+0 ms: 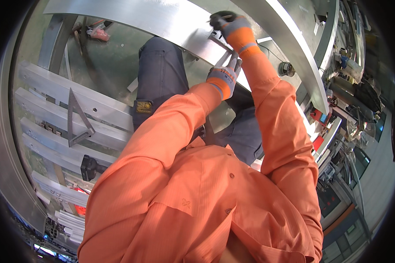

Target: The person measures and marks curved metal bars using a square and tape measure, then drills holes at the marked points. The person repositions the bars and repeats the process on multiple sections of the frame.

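Left hand (224,79) at the edge of the long metal plate (162,19), presumably bracing the small metal piece (220,40) on it; right hand (238,33) curled above, likely for fine control; cannot tell what either clamps

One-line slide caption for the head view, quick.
Gloved left hand and right hand at a shiny metal beam, triangular square lying on metal bars at left.

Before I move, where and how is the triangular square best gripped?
I'd likely pinch the triangular square by its base edge, from above and the person's side: it lies across the metal bars, base nearest the person, slim tip pointing away.
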The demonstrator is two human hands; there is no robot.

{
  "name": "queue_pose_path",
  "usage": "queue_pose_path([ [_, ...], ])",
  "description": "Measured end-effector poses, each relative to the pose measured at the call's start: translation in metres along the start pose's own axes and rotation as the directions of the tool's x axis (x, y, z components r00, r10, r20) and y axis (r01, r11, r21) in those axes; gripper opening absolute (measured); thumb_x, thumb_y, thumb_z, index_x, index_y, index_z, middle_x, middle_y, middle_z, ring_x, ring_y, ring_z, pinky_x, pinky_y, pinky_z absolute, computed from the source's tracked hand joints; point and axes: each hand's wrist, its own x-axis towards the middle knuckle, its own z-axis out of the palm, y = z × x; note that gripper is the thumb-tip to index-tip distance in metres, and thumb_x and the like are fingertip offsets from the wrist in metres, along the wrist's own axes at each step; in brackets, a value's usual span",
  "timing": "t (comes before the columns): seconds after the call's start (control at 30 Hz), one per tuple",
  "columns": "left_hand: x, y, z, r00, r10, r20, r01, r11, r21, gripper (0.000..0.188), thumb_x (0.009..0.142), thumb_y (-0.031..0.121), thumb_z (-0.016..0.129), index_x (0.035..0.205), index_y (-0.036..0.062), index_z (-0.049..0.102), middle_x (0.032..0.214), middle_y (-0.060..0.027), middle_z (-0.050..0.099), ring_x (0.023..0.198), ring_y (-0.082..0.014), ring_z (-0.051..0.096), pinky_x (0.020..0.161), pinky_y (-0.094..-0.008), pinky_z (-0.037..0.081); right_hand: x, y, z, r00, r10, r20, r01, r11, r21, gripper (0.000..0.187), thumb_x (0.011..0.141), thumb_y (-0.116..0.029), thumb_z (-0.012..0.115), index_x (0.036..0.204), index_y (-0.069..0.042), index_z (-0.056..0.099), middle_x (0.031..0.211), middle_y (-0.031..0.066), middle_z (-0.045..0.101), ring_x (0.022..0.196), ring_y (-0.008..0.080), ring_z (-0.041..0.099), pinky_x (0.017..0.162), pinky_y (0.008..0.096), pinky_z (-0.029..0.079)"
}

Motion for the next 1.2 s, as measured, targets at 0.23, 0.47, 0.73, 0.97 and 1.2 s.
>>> queue_pose_path([
  [0.23, 0.0, -0.002, 0.019, 0.983, -0.056, -0.174, 0.046, 0.997, -0.063, 0.085, 0.091, 0.018, 0.063, 0.166, 0.0075, 0.025, 0.175, -0.0187, 0.011, 0.116, -0.0379, 0.071, 0.091, -0.0473, 0.06, -0.035, 0.033, -0.051, 0.989, -0.139, -0.043, 0.122, 0.954, -0.274, 0.054, 0.097, -0.047, 0.067, 0.145, -0.024, 0.059, 0.121, 0.0143, 0.075, 0.108, 0.0362, 0.073, 0.092, 0.0428, 0.057],
  [0.47, -0.057, -0.023, -0.016, 0.984, -0.037, -0.174, 0.045, 0.998, 0.044, 0.044, 0.091, 0.034, 0.066, 0.132, 0.0161, 0.066, 0.114, -0.0185, 0.071, 0.103, -0.0373, 0.071, 0.088, -0.0458, 0.057, -0.048, 0.059, -0.041, 0.989, -0.064, 0.132, 0.128, 0.815, -0.565, 0.099, 0.067, -0.061, 0.089, 0.147, -0.013, 0.055, 0.13, 0.0175, 0.067, 0.125, 0.0358, 0.062, 0.104, 0.0437, 0.051],
  [0.73, 0.043, -0.202, -0.132, 0.709, -0.378, -0.595, 0.505, 0.861, 0.055, 0.075, 0.097, 0.069, 0.046, 0.145, 0.0128, 0.062, 0.152, -0.02, 0.056, 0.145, -0.0387, 0.049, 0.124, -0.0507, 0.028, -0.115, 0.093, -0.115, 0.924, -0.012, -0.382, 0.188, 0.884, 0.428, 0.08, 0.079, -0.036, 0.088, 0.141, 0.003, 0.056, 0.119, 0.0147, 0.071, 0.1, 0.0278, 0.072, 0.092, 0.0381, 0.057],
  [0.97, 0.113, -0.229, -0.159, 0.784, -0.61, -0.118, 0.616, 0.738, 0.278, 0.09, 0.096, 0.08, 0.03, 0.153, 0.0146, 0.055, 0.158, -0.0137, 0.052, 0.148, -0.038, 0.045, 0.124, -0.0588, 0.024, -0.286, 0.192, -0.156, 0.943, 0.32, -0.094, 0.108, -0.029, 0.994, 0.071, 0.094, -0.038, 0.069, 0.148, 0.003, 0.048, 0.132, 0.024, 0.065, 0.112, 0.0343, 0.07, 0.1, 0.0472, 0.058],
  [1.2, -0.008, -0.191, -0.17, 0.907, -0.273, -0.322, 0.393, 0.825, 0.408, 0.096, 0.082, 0.078, 0.063, 0.151, 0.0132, 0.056, 0.155, -0.0211, 0.053, 0.144, -0.042, 0.048, 0.123, -0.0496, 0.031, -0.39, 0.246, -0.15, 0.778, 0.596, -0.196, 0.433, -0.284, 0.855, 0.075, 0.089, -0.056, 0.068, 0.15, -0.015, 0.051, 0.134, 0.0222, 0.064, 0.126, 0.0408, 0.062, 0.112, 0.0597, 0.048],
])
